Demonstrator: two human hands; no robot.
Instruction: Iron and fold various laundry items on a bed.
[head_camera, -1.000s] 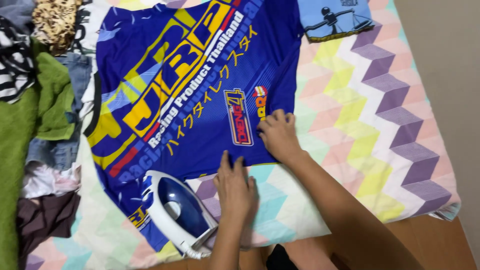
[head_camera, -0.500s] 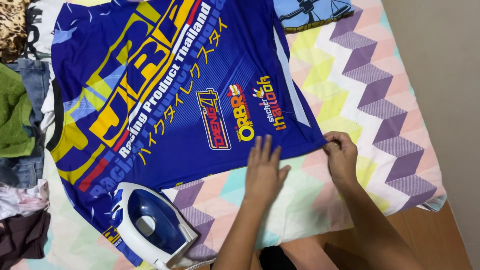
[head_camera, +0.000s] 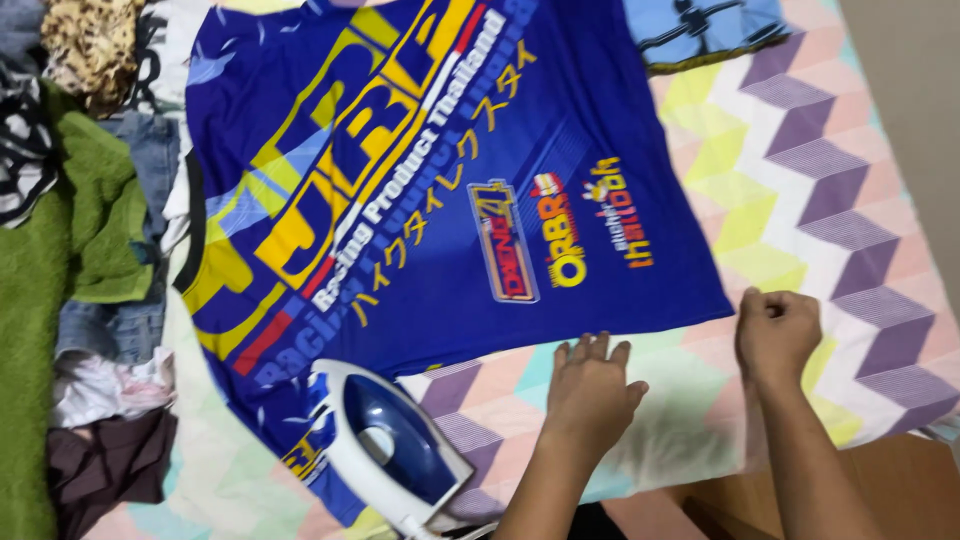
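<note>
A blue polyester jersey with yellow lettering and printed logos (head_camera: 420, 190) lies spread flat on a cloth cover patterned in pastel zigzags (head_camera: 800, 200). The left hand (head_camera: 592, 392) rests palm down with fingers extended and close together, touching the jersey's lower hem and the cover just below it. The right hand (head_camera: 778, 330) is closed in a loose fist at the jersey's lower corner; whether it pinches the fabric cannot be told. A white and dark blue clothes iron (head_camera: 390, 450) lies on the jersey's sleeve, near the left hand. A heap of mixed clothing, green, denim and dark pieces (head_camera: 80, 260), sits along the left edge
</note>
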